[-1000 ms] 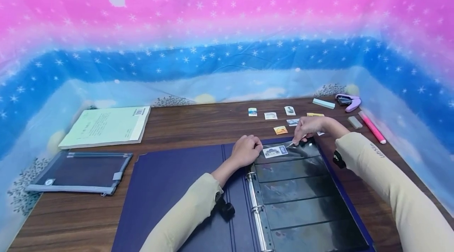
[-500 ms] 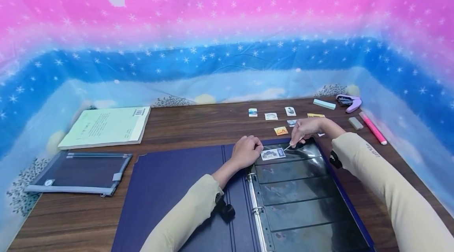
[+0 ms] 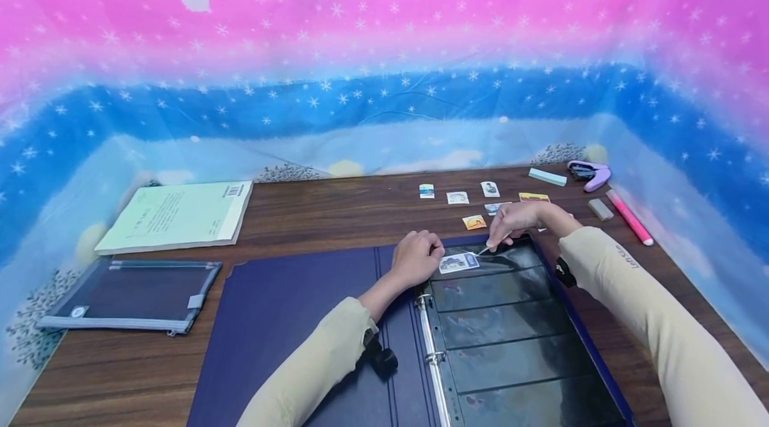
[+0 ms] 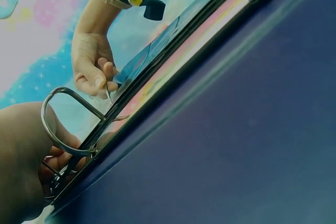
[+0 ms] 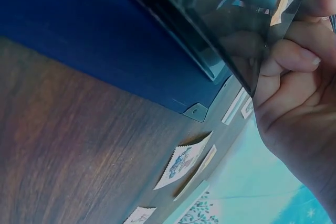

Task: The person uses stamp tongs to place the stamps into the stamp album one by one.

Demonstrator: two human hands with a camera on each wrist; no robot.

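Note:
My right hand [image 3: 513, 220] pinches thin metal tweezers [image 3: 483, 251] whose tip is at the right end of a white-edged stamp [image 3: 458, 263]. The stamp lies in line with the top pocket strip of a black stamp page [image 3: 504, 325] in a navy ring binder [image 3: 300, 320]. With fingers curled, my left hand [image 3: 416, 257] holds the page's upper left corner, beside the top ring. In the left wrist view its fingers [image 4: 58, 162] are partly behind a metal ring [image 4: 68, 121]. The right wrist view shows the clear page corner [image 5: 247, 66] against my right hand's lower fingers.
Several loose stamps [image 3: 474, 222] lie behind the binder. At the back right are a purple stapler [image 3: 591, 175], a pale blue box [image 3: 547, 177], an eraser [image 3: 601, 209] and a pink marker [image 3: 629, 217]. A green book [image 3: 180, 213] and a zip pouch [image 3: 132, 293] lie left.
My right hand, the tweezers and the stamp have moved a little left, bringing the stamp closer to my left hand. My left hand stays at the page corner.

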